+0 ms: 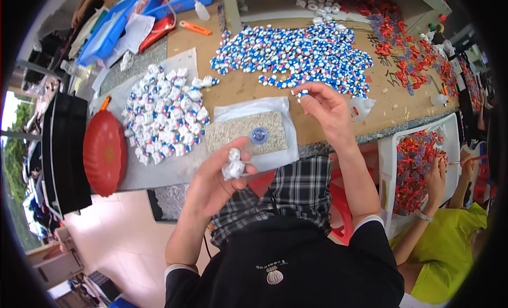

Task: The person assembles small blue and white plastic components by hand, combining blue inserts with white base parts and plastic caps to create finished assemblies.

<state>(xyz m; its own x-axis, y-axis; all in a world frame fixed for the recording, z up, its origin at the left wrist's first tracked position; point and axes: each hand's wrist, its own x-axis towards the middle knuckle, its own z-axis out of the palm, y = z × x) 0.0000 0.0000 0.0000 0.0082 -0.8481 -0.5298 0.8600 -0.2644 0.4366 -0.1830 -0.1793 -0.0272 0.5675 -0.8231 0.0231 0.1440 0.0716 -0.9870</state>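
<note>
Pinched tight in the left hand (214, 178): a small white figurine (233, 164), thumb and fingers closed around it, held above the lap just below the table edge. Right hand (325, 109) up over the wooden table (248, 85), fingertips nipping a tiny blue-and-white piece (302, 93), right at the near edge of the big blue-and-white pile (296, 54). Between the two hands, a speckled stone slab (233, 133) on a clear plastic sheet (254, 108), small blue disc (259, 135) sitting on the slab. Off to the left, a heap of white wrapped figurines (164, 114) on grey sheeting, red round lid (105, 152) beside it. Far right, another person's hands (438, 175) over a white tray (389, 149) of red pieces (415, 167).
</note>
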